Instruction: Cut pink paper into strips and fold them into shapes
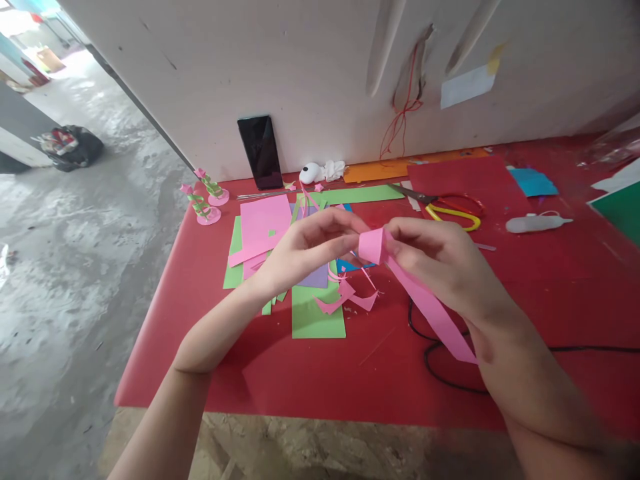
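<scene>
A pink paper strip [434,312] is folded over itself at its upper end and raised above the table. My left hand [317,240] pinches the left side of that fold between thumb and fingers. At the fold's right side, my right hand [433,257] is closed on the strip, and the long tail hangs down in front of its wrist. Under my left hand lie pink paper [265,217], green paper [320,317] and purple paper [315,277]. Pink paper scraps [345,297] are scattered just below the hands.
Scissors [453,212] with red and yellow handles lie behind my right hand. A glue bottle [537,223] is farther right. A phone [261,152] leans on the wall, near small paper flowers [206,193]. A black cable [450,380] crosses the red table [300,387].
</scene>
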### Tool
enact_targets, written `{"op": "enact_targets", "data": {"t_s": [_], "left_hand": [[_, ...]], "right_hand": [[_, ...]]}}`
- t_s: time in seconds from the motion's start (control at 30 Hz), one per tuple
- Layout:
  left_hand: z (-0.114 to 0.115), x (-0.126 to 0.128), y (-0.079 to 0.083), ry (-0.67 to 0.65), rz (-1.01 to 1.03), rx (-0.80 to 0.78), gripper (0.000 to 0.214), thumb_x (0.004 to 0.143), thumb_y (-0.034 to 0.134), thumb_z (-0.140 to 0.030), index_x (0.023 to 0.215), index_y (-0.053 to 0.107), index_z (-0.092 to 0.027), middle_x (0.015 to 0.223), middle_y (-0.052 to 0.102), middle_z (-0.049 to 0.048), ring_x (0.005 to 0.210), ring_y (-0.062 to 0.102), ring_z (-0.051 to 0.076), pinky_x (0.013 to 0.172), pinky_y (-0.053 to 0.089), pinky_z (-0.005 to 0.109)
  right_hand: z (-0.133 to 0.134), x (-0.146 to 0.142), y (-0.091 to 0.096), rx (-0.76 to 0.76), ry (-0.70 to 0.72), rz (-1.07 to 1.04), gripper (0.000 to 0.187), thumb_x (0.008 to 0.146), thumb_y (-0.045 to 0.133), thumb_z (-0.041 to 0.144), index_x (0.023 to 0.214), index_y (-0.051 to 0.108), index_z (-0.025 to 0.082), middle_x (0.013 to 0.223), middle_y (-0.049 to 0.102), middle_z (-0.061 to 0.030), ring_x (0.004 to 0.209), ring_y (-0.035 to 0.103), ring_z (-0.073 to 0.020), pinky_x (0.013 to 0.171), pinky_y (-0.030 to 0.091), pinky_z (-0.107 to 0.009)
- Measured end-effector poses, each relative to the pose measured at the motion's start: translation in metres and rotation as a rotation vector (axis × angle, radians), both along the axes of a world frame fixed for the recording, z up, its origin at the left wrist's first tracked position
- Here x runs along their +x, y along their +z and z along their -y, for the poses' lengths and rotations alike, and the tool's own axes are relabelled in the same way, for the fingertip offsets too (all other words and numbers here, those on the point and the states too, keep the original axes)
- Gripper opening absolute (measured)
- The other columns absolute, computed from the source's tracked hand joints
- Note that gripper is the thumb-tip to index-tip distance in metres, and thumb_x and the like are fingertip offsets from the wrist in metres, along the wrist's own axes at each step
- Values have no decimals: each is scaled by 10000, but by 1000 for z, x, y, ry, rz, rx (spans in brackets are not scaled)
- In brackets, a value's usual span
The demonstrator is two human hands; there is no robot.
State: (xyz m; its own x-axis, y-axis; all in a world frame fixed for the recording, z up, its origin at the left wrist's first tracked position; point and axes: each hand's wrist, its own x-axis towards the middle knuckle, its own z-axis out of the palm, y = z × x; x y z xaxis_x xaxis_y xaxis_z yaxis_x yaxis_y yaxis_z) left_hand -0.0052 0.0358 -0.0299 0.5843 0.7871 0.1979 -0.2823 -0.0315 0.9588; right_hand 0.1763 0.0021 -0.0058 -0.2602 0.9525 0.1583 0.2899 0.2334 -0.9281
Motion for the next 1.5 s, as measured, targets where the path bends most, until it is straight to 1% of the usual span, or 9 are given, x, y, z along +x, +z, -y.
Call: {"op": "enact_targets", "data": {"t_s": [0.2,0.33,0.43,0.57,0.77,0.9,1.07,1.4,1.5], "left_hand": [[0,-1,3,43,-96,58,168,737,754,-133,877,664,-159,803,678,-15,730,652,53,654,545,134],[-1,-6,9,139,-189,104,132,762,729,-161,877,665,-154,800,700,1,687,666,70,605,552,157],[-3,-11,12,150,-232,178,98,780,703,-143,874,678,-157,785,706,1,702,679,83,612,561,169],[-4,-18,14,169,-319,353,78,817,662,-162,893,681,-162,901,722,28,803,689,104,688,581,194],[-6,-26,18,30,-488,670,269,868,529,-113,1113,629,-166,1049,693,66,964,663,133,834,577,257],[-6,-27,21,-12,-579,790,400,813,615,-132,1208,588,-193,1172,662,71,1103,610,173,881,558,290],[-4,-22,20,0,-548,677,322,773,717,-273,1079,662,-188,1076,716,62,970,657,167,848,547,281],[-5,-17,21,2,-445,254,150,731,741,-234,860,709,-164,763,695,18,669,630,100,565,500,192],[-8,-17,21,-21,-335,125,117,717,752,-179,824,711,-156,741,681,6,637,644,87,570,525,180]], "right_hand": [[1,0,3,-43,13,55,227,829,534,232,607,518,189,556,466,32,495,417,-83,449,297,-243],[1,3,4,-94,30,23,194,853,592,330,713,602,196,609,577,14,527,501,-101,471,363,-238],[-1,6,1,-165,66,22,227,854,607,421,771,639,212,586,592,17,488,514,-107,451,367,-248],[-4,7,-2,-123,73,69,272,810,652,477,745,654,214,621,575,12,513,496,-108,459,359,-259],[-2,4,-2,-119,104,66,272,838,637,436,707,604,199,623,546,22,562,498,-101,512,402,-233],[-1,4,-2,-109,92,98,284,846,626,444,716,624,191,624,550,16,555,494,-99,494,390,-226],[-1,4,-3,-104,103,154,259,826,651,441,740,690,200,603,579,7,548,516,-109,471,401,-222],[1,3,1,-117,91,155,193,790,698,388,709,700,213,618,631,13,565,546,-102,482,398,-213],[1,3,2,-117,95,130,176,788,698,333,674,669,202,605,630,21,556,540,-92,489,402,-204]]}}
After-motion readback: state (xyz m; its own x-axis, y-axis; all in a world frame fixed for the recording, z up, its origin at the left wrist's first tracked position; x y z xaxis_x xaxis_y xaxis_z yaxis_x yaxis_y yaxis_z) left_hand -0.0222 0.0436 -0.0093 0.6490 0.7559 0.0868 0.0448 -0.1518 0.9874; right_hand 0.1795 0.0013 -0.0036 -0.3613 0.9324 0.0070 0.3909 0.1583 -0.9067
